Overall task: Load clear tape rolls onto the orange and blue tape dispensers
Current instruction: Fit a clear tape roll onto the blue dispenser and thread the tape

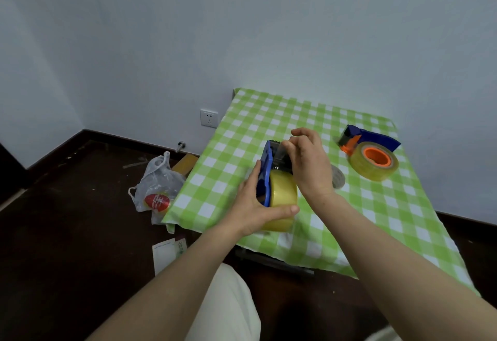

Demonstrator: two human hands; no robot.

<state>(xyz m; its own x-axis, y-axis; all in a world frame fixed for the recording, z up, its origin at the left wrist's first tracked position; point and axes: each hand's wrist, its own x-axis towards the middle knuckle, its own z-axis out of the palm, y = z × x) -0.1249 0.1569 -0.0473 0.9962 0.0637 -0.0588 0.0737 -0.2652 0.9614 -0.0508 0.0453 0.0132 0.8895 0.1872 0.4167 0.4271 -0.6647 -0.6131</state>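
A blue tape dispenser [265,170] stands on edge over the green checked table [376,219], with a yellowish clear tape roll [282,192] mounted on it. My left hand [251,210] grips the roll and the dispenser's lower end from the left. My right hand [309,163] pinches the loose tape end near the dispenser's toothed head. At the far right lies a second dispenser [368,139], blue with orange parts, and a clear tape roll [373,160] sits on its orange hub.
A greyish round object [338,176] lies on the table behind my right wrist. On the dark floor to the left sit a white plastic bag [156,184] and a paper leaflet [166,254]. A wall socket [209,118] is beside the table's far-left corner.
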